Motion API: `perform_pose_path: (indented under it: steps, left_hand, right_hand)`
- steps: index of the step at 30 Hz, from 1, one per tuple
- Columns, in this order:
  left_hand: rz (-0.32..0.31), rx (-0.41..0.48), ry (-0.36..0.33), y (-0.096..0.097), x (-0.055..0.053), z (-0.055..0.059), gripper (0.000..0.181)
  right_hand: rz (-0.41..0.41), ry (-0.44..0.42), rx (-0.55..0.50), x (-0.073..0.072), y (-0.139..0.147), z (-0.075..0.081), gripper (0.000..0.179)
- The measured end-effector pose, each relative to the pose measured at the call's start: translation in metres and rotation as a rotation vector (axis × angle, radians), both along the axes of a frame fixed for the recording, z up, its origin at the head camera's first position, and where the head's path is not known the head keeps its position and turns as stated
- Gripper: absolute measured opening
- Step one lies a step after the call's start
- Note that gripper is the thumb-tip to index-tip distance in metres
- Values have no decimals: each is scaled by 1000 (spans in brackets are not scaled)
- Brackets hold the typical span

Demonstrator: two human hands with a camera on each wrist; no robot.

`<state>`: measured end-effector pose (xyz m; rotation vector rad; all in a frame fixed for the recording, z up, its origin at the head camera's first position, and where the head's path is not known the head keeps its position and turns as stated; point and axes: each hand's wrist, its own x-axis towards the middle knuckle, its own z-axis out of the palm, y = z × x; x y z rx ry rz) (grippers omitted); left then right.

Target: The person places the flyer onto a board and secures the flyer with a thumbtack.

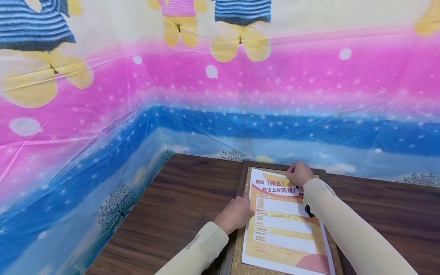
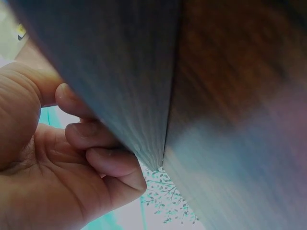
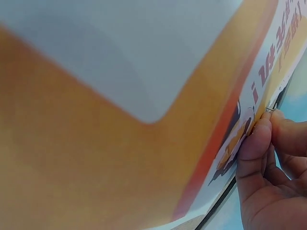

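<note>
A sheet of paper (image 1: 283, 221), printed in orange, white and red, lies on a cork board (image 1: 237, 263) with a dark wooden frame. Near the sheet's top right, my right hand (image 1: 300, 175) pinches a thin metal pin (image 3: 270, 109) between thumb and fingertip. Its point is right at the paper's top edge in the right wrist view. At the board's left side, my left hand (image 1: 235, 214) grips the frame (image 2: 129, 81), fingers bent against its outer edge. The thumb reaches over toward the sheet in the head view.
The board lies on a dark wood-grain table (image 1: 192, 183), close to its back edge. Behind and to the left hangs a cloth (image 1: 292, 88) in pink and blue with snowflakes. A dark band (image 1: 309, 211) is on my right wrist.
</note>
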<state>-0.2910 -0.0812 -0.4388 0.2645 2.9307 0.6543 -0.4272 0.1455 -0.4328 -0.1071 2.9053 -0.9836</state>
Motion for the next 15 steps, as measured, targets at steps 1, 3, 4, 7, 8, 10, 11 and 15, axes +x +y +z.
perform_pose_path:
  steps: [1,3,4,7,8,10,11,15]
  left_hand:
    - [-1,-2,1,0,0,0,52]
    - [-2,-1,2,0,0,0,52]
    - [-2,1,2,0,0,-1,52]
    - [0,10,0,0,0,-1,51]
    - [0,12,-1,0,0,-1,51]
    - [0,12,-3,0,0,-1,51]
    - [1,12,-3,0,0,-1,51]
    - [1,7,-6,0,-1,-1,50]
  right_hand:
    - [-1,-3,0,0,0,0,13]
    - [-6,-13,0,0,-1,-1,13]
    - [-5,-15,-1,0,-1,-1,14]
    - [-5,-23,-11,-1,0,-2,14]
    - [-7,-26,-13,-1,0,-3,14]
    - [-5,-24,-16,-2,0,-3,14]
    - [-4,-24,-15,-2,0,-3,14]
    - [-2,-22,-10,-2,0,-2,14]
